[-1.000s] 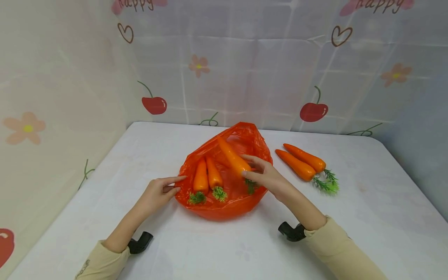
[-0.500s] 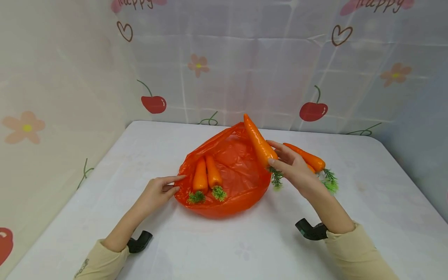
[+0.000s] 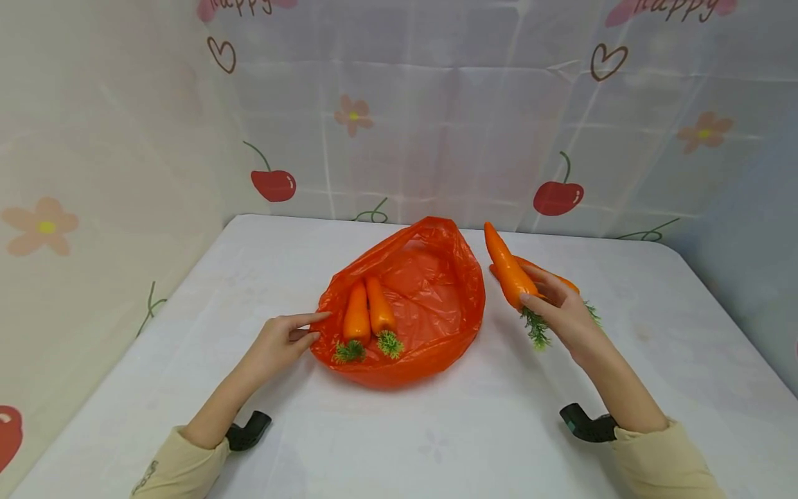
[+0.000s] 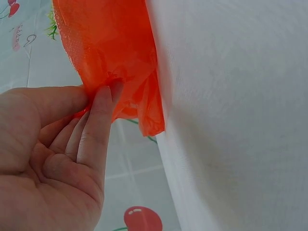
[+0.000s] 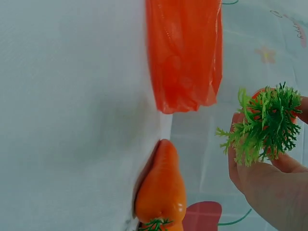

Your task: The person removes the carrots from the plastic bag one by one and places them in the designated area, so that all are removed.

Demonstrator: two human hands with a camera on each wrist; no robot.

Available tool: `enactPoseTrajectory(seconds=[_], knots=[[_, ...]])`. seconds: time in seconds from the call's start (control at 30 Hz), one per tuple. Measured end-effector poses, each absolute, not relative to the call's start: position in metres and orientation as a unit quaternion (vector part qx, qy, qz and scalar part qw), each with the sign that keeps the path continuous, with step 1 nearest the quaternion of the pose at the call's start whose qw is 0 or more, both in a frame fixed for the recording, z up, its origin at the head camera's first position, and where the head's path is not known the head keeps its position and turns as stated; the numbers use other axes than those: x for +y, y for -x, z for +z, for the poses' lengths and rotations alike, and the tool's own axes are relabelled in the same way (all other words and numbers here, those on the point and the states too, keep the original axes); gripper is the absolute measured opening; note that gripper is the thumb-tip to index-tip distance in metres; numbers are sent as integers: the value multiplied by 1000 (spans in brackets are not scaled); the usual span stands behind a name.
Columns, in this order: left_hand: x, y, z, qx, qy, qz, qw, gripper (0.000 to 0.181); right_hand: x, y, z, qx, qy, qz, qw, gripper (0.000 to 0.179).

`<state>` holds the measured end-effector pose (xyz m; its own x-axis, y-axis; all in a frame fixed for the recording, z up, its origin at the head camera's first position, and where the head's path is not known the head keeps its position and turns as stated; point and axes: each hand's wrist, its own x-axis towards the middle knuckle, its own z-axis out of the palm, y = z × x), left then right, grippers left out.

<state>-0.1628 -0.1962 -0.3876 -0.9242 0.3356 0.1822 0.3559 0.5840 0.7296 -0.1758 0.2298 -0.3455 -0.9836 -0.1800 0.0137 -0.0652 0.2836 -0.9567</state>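
Observation:
An open red plastic bag (image 3: 393, 374) sits mid-table with two carrots inside, the left carrot (image 3: 357, 315) and the right carrot (image 3: 380, 305), leafy tops towards me. My left hand (image 3: 280, 344) pinches the bag's left rim between thumb and fingers, as the left wrist view also shows. Right of the bag, my right hand (image 3: 564, 308) grips a carrot (image 3: 508, 274) near its thick end, tip pointing up and away. Its green top (image 5: 264, 125) hangs below the fingers. In the head view this carrot and hand partly cover two carrots on the table; the right wrist view shows one lying carrot (image 5: 161, 197).
The table (image 3: 436, 443) has a white cloth. Behind it hangs a printed curtain (image 3: 449, 125) with cherries, flowers and hearts. Black wrist devices show at both cuffs, the left device (image 3: 249, 431) and the right device (image 3: 589, 423).
My right hand has lifted the carrot out of the bag and carried it right, now lowering it over the two carrots on the table. My left hand has stayed at the rim.

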Motion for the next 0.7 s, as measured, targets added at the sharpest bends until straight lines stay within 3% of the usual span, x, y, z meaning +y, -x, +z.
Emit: enactPoseTrajectory(seconds=[0.4, 0.7], knots=[[-196, 162, -387, -891, 192, -412, 12, 36, 250, 168, -367, 867, 22, -492, 75, 65], [-196, 163, -387, -891, 189, -413, 8, 36, 252, 164, -373, 888, 38, -453, 75, 61]])
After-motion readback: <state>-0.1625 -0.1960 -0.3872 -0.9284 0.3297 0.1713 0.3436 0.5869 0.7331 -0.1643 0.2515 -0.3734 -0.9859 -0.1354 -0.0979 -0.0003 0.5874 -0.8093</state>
